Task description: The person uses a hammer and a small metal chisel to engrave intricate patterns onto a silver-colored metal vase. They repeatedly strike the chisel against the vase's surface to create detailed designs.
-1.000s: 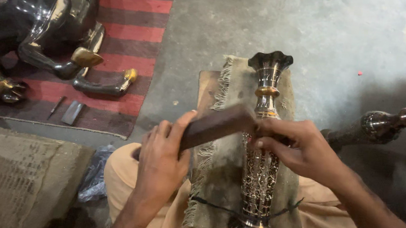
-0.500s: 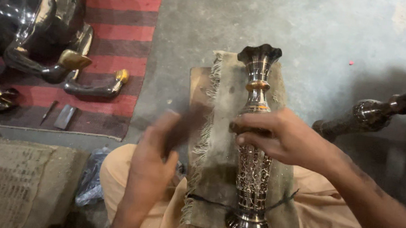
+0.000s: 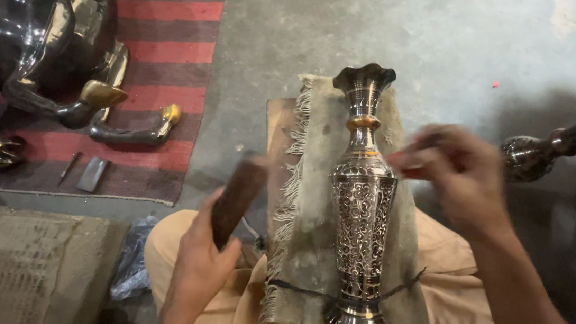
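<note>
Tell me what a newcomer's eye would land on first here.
The tall engraved metal vase lies on a fringed cloth across the person's lap, mid-frame. The left hand grips a dark wooden block just left of it, while the right hand, blurred, hangs beside the vase's neck. At upper left, a glossy black animal statue with gold hooves stands on a red striped rug.

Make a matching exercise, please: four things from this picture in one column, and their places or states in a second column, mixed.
Things:
1. engraved metal vase
2. dark wooden block
3. right hand
4. fringed cloth

Places or states:
A. held in the left hand
B. spread over the lap, under the vase
C. lying lengthwise on the cloth
D. blurred, lifted beside the vase, holding nothing

Pairs: 1-C, 2-A, 3-D, 4-B
</note>
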A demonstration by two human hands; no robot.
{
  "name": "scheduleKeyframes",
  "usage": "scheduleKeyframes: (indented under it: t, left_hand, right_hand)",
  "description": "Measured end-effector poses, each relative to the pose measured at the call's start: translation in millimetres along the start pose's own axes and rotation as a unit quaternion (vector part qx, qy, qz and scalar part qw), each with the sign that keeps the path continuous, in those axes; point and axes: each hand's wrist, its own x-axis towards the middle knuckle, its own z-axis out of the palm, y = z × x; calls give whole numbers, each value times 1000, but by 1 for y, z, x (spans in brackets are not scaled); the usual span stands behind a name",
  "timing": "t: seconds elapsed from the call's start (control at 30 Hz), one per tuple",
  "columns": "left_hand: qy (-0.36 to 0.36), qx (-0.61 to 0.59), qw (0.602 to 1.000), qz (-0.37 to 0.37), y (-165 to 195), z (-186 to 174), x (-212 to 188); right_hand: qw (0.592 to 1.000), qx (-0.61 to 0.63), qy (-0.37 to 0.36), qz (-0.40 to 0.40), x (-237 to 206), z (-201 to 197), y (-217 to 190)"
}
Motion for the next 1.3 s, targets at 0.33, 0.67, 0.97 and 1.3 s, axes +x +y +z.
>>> scheduleKeyframes:
  t: [0.33,0.67,0.97,1.3]
  left_hand:
    - [-219,-63,973,28,-55,14,-9]
    - [-153,77,870,463,23,34,-66]
    - [-161,132,811,546,47,48,-90]
    - [11,125,925,358,-25,12,-57]
  right_hand:
    - [975,90,195,60,-103,4,39]
    - [943,28,326,60,-166,84,20]
    - [879,92,457,-97,-168,125,35]
    - [933,-51,345,93,-190,131,11]
